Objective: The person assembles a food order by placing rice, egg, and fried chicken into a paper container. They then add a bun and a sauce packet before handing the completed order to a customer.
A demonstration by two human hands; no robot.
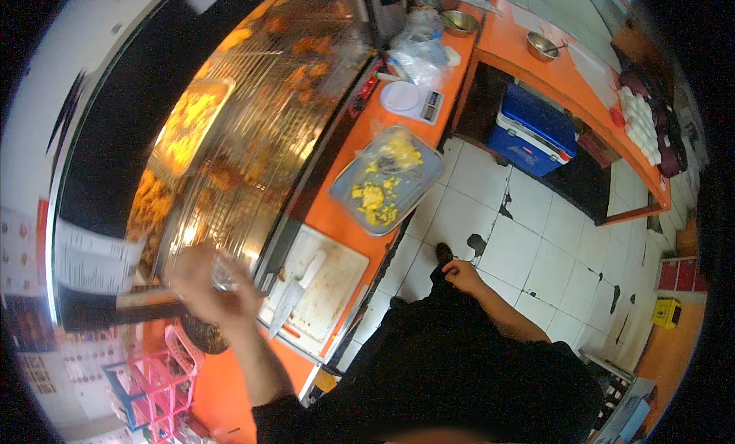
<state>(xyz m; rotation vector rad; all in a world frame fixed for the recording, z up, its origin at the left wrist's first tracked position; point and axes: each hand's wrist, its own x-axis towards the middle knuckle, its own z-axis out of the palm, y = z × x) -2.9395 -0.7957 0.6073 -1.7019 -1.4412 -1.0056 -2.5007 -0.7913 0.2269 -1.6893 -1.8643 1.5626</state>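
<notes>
Smeared by motion, my left hand [210, 285] is raised at the near end of the lit glass food cabinet [253, 115]. A small shiny clear patch shows between its fingers, but I cannot tell what it is or whether it is held. My right hand [462, 277] hangs low beside my dark clothing, fingers curled in, with nothing visible in them. Just right of my left hand, a knife [289, 300] lies on a stained white cutting board [337, 272]. Beyond the board stands a grey tray [423, 190] with yellow food pieces and a plastic bag.
A white scale [430, 107], clear plastic bags [421, 53] and a metal bowl [459, 23] line the orange counter. A blue cooler box [532, 130] sits under the orange table at right. Pink baskets [157, 383] stand at lower left. White floor tiles [528, 245] have dark broken spots.
</notes>
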